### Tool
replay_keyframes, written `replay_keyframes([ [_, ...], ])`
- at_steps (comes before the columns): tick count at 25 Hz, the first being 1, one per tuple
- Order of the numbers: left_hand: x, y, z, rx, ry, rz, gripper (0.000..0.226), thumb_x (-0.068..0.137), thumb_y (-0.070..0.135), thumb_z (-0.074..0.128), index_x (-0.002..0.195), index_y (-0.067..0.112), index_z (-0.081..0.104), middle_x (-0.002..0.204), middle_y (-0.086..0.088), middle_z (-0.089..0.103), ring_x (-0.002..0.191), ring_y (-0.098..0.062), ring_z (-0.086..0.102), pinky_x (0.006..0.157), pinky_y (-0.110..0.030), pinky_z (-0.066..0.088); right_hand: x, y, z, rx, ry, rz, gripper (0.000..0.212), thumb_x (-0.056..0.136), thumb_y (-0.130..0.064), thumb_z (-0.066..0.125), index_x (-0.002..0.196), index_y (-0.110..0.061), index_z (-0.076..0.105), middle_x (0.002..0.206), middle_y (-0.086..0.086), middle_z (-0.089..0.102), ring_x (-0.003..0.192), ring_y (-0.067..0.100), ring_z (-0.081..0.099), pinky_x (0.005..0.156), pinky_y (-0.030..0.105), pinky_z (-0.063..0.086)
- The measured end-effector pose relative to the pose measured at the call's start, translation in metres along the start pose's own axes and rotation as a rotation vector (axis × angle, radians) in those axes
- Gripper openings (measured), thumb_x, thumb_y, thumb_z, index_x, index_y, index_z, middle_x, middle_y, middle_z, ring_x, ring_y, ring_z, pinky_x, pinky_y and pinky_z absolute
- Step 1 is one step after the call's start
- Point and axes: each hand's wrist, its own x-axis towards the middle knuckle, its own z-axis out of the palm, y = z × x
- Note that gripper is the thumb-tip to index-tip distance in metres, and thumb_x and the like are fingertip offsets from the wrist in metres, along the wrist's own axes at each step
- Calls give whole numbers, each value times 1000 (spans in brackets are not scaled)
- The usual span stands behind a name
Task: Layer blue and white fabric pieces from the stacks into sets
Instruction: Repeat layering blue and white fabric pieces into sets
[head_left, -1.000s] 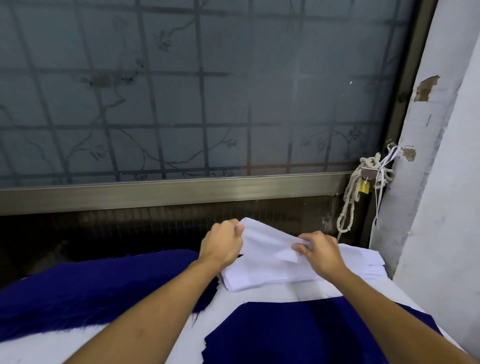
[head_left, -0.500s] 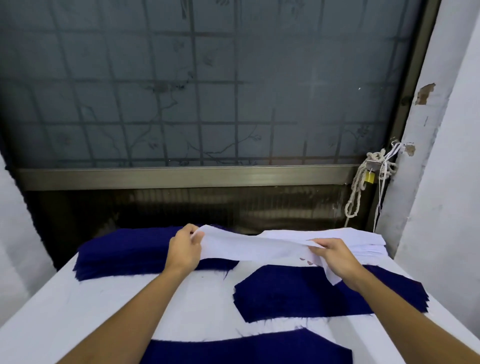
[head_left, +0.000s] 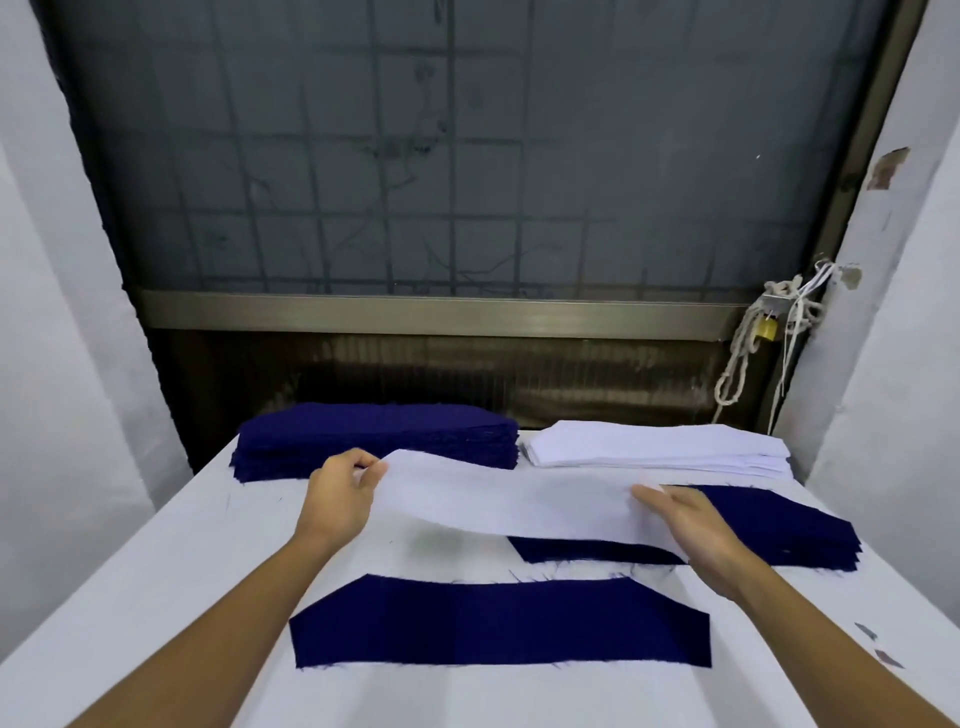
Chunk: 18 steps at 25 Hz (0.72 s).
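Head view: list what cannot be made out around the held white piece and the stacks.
- Head view: blue pile, left part covered by the white piece.
- Head view: right hand grip, thumb hidden beneath the white piece.
- Head view: layer counts in the blue stack and white stack, edges too fine.

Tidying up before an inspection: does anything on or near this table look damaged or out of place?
Only minor things. Paint has chipped off the right wall beside the window. Two small scraps lie near the right edge of the table. The near blue piece has frayed, thready edges.
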Motion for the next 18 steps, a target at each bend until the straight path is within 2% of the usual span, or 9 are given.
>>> replay_keyframes([
  [2, -17, -12, -3, -30, -20, -37, 16, 100, 32, 62, 98, 17, 68, 99, 3, 69, 95, -13, 61, 81, -29, 45, -16, 5, 6, -33, 32, -80, 28, 101, -37, 58, 86, -25, 79, 92, -12, 77, 90, 13, 71, 84, 32, 51],
  [3, -25, -18, -3, -45, -30, -58, 14, 99, 33, 64, 96, 19, 67, 102, 3, 69, 96, -13, 60, 83, -29, 45, -23, 8, 9, -59, 72, -103, 34, 101, -35, 59, 71, -29, 75, 77, -14, 73, 78, 13, 68, 74, 29, 51],
  [5, -40, -31, 0, -48, -51, -78, 14, 99, 34, 65, 92, 22, 67, 104, 2, 71, 97, -14, 60, 84, -29, 45, -32, 18, 14, -121, 121, -134, 49, 99, -31, 62, 50, -27, 56, 53, -12, 53, 55, 10, 51, 59, 27, 43],
  [6, -48, -38, 1, -43, -58, -88, 14, 99, 35, 65, 90, 24, 66, 105, 1, 72, 97, -14, 60, 84, -29, 45, -35, 25, 15, -139, 119, -150, 50, 98, -28, 64, 50, -22, 50, 52, -9, 46, 53, 12, 44, 56, 29, 39],
  [9, -63, -54, -1, 28, -71, -129, 16, 99, 39, 63, 85, 30, 64, 103, 0, 72, 97, -15, 63, 80, -32, 48, -44, 41, 17, -176, 117, -188, 37, 96, -24, 66, 69, -2, 55, 62, -1, 52, 61, 18, 48, 60, 32, 41],
  [12, -76, -68, -3, 183, -144, -133, 16, 99, 39, 60, 85, 31, 61, 98, 2, 69, 97, -17, 65, 77, -32, 51, -53, 56, 24, -219, 162, -223, 10, 94, -20, 69, 86, -18, 74, 84, -12, 74, 80, 6, 67, 75, 25, 52],
  [14, -84, -74, -2, 216, -175, -102, 18, 100, 37, 60, 84, 28, 61, 89, 5, 67, 93, -16, 65, 72, -30, 51, -57, 66, 29, -287, 208, -242, 9, 93, -20, 71, 93, -29, 73, 91, -16, 74, 89, 4, 68, 79, 26, 53],
  [16, -88, -78, -1, 176, -155, -62, 21, 98, 37, 64, 81, 25, 61, 78, 8, 63, 82, -15, 62, 66, -26, 47, -57, 75, 30, -374, 262, -221, 11, 93, -21, 71, 97, -31, 69, 92, -13, 73, 88, 8, 67, 79, 32, 56],
  [18, -89, -80, 0, 112, -123, -43, 23, 97, 35, 67, 79, 23, 60, 73, 9, 58, 74, -12, 57, 65, -24, 44, -55, 76, 31, -464, 289, -198, 12, 93, -21, 70, 102, -30, 67, 90, -9, 72, 78, 11, 67, 73, 34, 57],
])
